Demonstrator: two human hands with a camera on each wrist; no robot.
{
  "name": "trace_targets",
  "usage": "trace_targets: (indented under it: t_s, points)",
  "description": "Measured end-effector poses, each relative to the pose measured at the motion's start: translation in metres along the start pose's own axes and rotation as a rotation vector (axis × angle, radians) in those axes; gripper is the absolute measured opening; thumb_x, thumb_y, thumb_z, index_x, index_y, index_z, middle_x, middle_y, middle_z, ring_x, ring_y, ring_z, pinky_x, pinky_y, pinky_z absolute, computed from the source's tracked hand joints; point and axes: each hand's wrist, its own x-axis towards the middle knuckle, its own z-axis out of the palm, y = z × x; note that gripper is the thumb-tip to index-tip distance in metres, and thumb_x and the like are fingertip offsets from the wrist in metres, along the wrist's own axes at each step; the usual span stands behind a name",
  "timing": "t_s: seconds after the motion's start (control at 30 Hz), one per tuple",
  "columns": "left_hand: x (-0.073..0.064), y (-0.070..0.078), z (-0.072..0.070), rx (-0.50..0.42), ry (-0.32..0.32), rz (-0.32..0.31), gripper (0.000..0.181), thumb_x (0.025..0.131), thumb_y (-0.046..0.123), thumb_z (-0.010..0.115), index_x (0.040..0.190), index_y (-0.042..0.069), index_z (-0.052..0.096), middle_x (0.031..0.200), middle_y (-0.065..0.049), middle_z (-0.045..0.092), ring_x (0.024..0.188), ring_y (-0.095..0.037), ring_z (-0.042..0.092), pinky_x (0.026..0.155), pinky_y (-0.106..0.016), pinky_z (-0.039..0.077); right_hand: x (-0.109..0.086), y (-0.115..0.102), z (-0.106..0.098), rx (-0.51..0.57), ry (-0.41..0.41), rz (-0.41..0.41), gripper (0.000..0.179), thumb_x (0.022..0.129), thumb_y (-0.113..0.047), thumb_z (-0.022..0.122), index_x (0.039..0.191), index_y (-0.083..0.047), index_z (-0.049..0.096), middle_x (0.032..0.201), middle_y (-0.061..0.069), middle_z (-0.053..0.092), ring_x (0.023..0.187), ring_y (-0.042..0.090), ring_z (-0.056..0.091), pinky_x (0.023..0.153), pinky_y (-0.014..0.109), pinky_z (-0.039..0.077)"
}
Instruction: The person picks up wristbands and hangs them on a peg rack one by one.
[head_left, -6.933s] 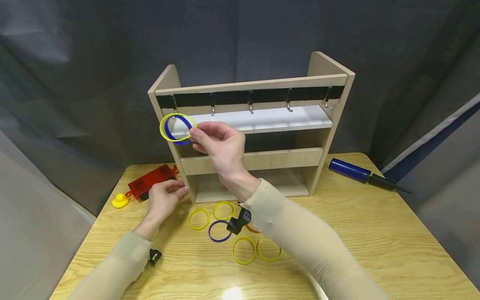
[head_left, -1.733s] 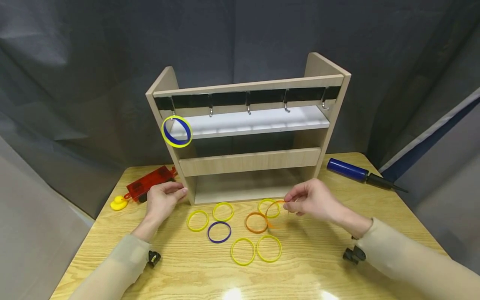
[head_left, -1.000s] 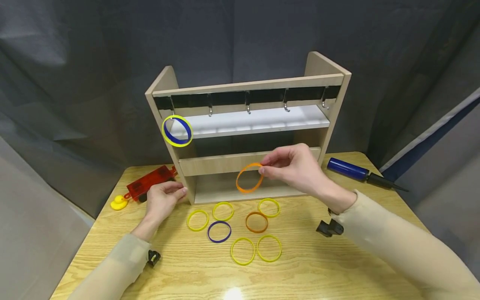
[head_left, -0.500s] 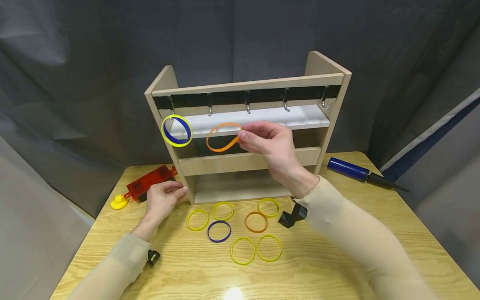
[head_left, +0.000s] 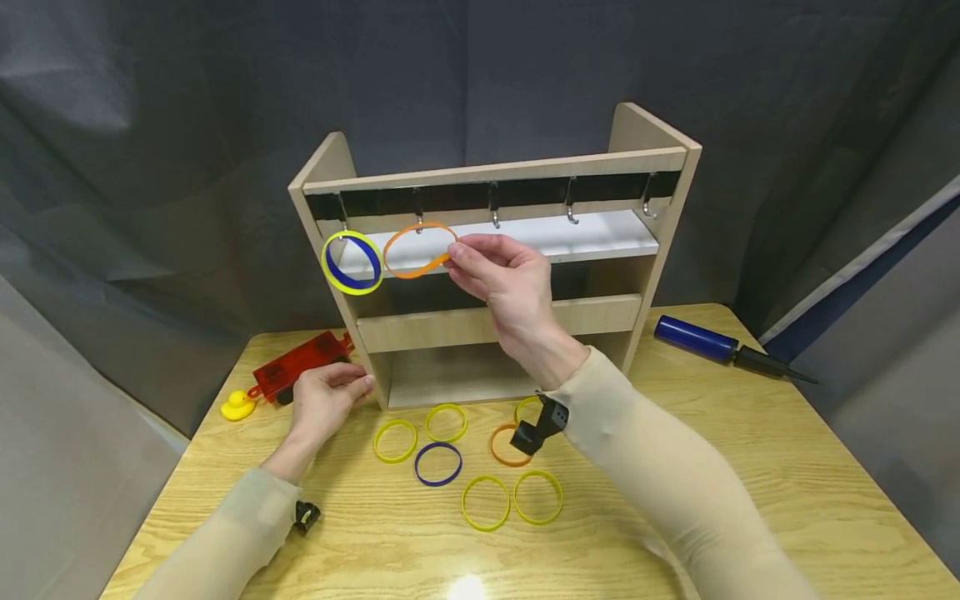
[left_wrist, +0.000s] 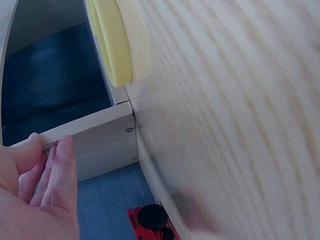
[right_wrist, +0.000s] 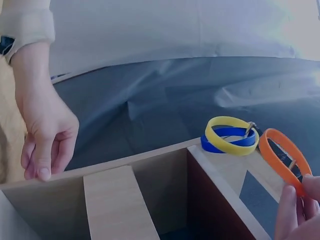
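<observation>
My right hand (head_left: 513,287) pinches an orange wristband (head_left: 431,267) between thumb and fingers, in front of the second hook (head_left: 418,202) from the left. In the right wrist view this hook shows through the orange loop; whether they touch I cannot tell. From the leftmost hook (head_left: 344,212) hang a yellow wristband (head_left: 358,292) and a blue wristband (head_left: 341,276). My left hand (head_left: 327,400) grips the front edge of the wooden rack's left side panel (left_wrist: 102,125), thumb on one face and fingers on the other. The rack (head_left: 495,322) stands upright on the table.
Several yellow wristbands (head_left: 396,460), a purple wristband (head_left: 438,484) and another orange wristband (head_left: 504,462) lie before the rack. A red toy wagon (head_left: 300,365) and a yellow duck (head_left: 238,407) sit left. At the right lies a blue hand pump (head_left: 697,339).
The yellow wristband my right hand held earlier now hangs on the leftmost hook. That hand has lifted an orange wristband off the table, up and left to the second hook. My left hand stays put.
</observation>
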Motion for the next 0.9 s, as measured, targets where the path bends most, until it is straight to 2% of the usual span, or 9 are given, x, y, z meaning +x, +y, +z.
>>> trace_targets:
  t_s: [0.27, 0.4, 0.5, 0.6, 0.9]
  points:
    - [0.000, -0.002, 0.000, -0.006, 0.001, 0.010, 0.022, 0.100, 0.016, 0.087, 0.116, 0.000, 0.085, 0.109, -0.021, 0.087, 0.091, -0.026, 0.087, 0.079, -0.030, 0.071, -0.003, 0.010, -0.003, -0.103, 0.057, -0.143, 0.024, 0.095, 0.010, 0.082, 0.089, -0.013, 0.083, 0.084, 0.000, 0.083, 0.081, 0.011, 0.084, 0.084, 0.031, 0.072]
    - [0.000, -0.002, 0.001, -0.003, 0.001, 0.013, 0.022, 0.100, 0.016, 0.087, 0.116, 0.001, 0.085, 0.108, -0.020, 0.087, 0.091, -0.026, 0.088, 0.077, -0.028, 0.071, -0.006, 0.014, -0.010, -0.150, 0.061, -0.189, 0.017, 0.093, 0.009, 0.086, 0.092, -0.008, 0.083, 0.083, -0.002, 0.083, 0.080, 0.010, 0.083, 0.084, 0.031, 0.072]
    - [0.000, -0.003, 0.001, 0.002, 0.002, 0.014, 0.021, 0.100, 0.015, 0.087, 0.115, 0.001, 0.085, 0.107, -0.019, 0.088, 0.092, -0.027, 0.088, 0.075, -0.025, 0.069, -0.009, 0.019, -0.015, -0.209, 0.029, -0.203, 0.009, 0.092, 0.008, 0.087, 0.096, 0.001, 0.083, 0.083, -0.003, 0.084, 0.080, 0.010, 0.083, 0.083, 0.030, 0.072]
    - [-0.001, -0.003, 0.000, 0.001, -0.001, 0.017, 0.022, 0.100, 0.015, 0.087, 0.116, 0.000, 0.085, 0.108, -0.020, 0.088, 0.092, -0.026, 0.088, 0.074, -0.021, 0.068, -0.011, 0.024, -0.020, -0.258, -0.007, -0.209, 0.010, 0.092, 0.007, 0.088, 0.100, 0.008, 0.081, 0.084, -0.002, 0.085, 0.080, 0.011, 0.083, 0.081, 0.029, 0.071]
    - [0.000, -0.001, -0.001, -0.011, -0.007, 0.008, 0.023, 0.100, 0.017, 0.087, 0.116, 0.000, 0.085, 0.109, -0.020, 0.087, 0.091, -0.023, 0.087, 0.074, -0.017, 0.066, -0.006, 0.026, -0.019, -0.252, -0.033, -0.202, 0.009, 0.093, 0.007, 0.087, 0.099, 0.007, 0.081, 0.092, 0.011, 0.087, 0.082, 0.012, 0.084, 0.081, 0.031, 0.072]
